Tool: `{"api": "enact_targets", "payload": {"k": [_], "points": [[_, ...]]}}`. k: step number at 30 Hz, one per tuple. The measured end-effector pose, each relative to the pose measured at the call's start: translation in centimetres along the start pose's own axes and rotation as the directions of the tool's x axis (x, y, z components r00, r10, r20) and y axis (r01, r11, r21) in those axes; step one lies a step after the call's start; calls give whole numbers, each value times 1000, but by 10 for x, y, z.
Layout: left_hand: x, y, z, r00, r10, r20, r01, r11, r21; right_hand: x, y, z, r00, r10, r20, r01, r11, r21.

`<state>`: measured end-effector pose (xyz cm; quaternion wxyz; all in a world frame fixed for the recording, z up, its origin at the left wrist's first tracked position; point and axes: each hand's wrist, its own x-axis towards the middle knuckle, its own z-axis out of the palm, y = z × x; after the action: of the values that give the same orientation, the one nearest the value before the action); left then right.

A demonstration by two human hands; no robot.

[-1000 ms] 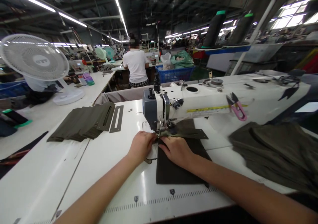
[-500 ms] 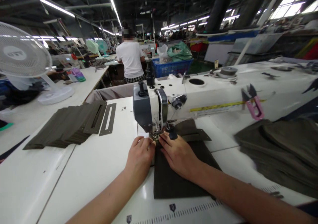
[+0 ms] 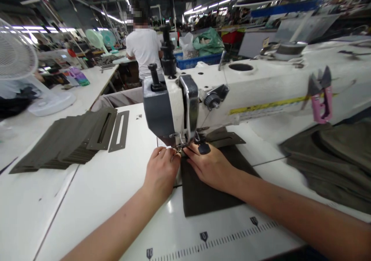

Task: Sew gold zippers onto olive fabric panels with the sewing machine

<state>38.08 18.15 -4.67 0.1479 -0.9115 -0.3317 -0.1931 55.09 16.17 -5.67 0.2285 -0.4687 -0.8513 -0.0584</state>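
A white sewing machine [image 3: 232, 95] stands on the white table [image 3: 95, 199]. A dark olive fabric piece [image 3: 208, 195] lies under its presser foot [image 3: 181, 145]. My left hand [image 3: 160, 172] rests curled at the fabric's left edge, fingertips pinching it just before the foot. My right hand [image 3: 207, 164] lies flat on the fabric to the right of the needle, fingers stretched toward the foot.
A stack of olive cut pieces [image 3: 66, 141] lies at the left, a heap of olive fabric [image 3: 333, 160] at the right. Pink thread snips [image 3: 320, 95] hang on the machine arm. A white fan [image 3: 17, 60] stands far left. A person in a white shirt [image 3: 143, 48] works behind.
The view has moved closer to the machine head. Both hands stay at the presser foot, and the fabric's near edge has moved slightly away from me.
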Motion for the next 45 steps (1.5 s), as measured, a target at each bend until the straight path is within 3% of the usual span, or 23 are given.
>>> {"api": "enact_targets", "payload": {"k": [10, 22, 31, 36, 39, 41, 42, 45], "points": [[-3, -3, 4, 998, -7, -69, 4, 999, -47, 3, 2, 6, 992, 49, -116, -46, 998, 30], [-6, -5, 8, 989, -33, -141, 20, 996, -90, 7, 6, 9, 992, 52, -114, -44, 997, 70], [-4, -7, 6, 998, -9, -61, 5, 998, -64, 9, 1, 5, 998, 45, -41, -44, 999, 25], [-3, -14, 5, 999, -27, -40, 22, 992, -122, 10, 16, -13, 997, 55, 54, -57, 998, 39], [-7, -14, -7, 998, -32, -62, 24, 991, -128, -10, 25, -32, 980, 187, 65, -179, 977, -114], [-16, -8, -20, 997, -48, -65, 36, 983, -178, -36, 19, -37, 960, 279, 34, -259, 925, -277], [-22, -3, -26, 997, -51, -56, 37, 975, -220, -51, 11, -36, 966, 257, 30, -235, 919, -317], [-43, 17, -39, 1000, -2, 1, 2, 947, -322, -92, -22, -20, 998, -18, -66, -1, 961, -277]]}}
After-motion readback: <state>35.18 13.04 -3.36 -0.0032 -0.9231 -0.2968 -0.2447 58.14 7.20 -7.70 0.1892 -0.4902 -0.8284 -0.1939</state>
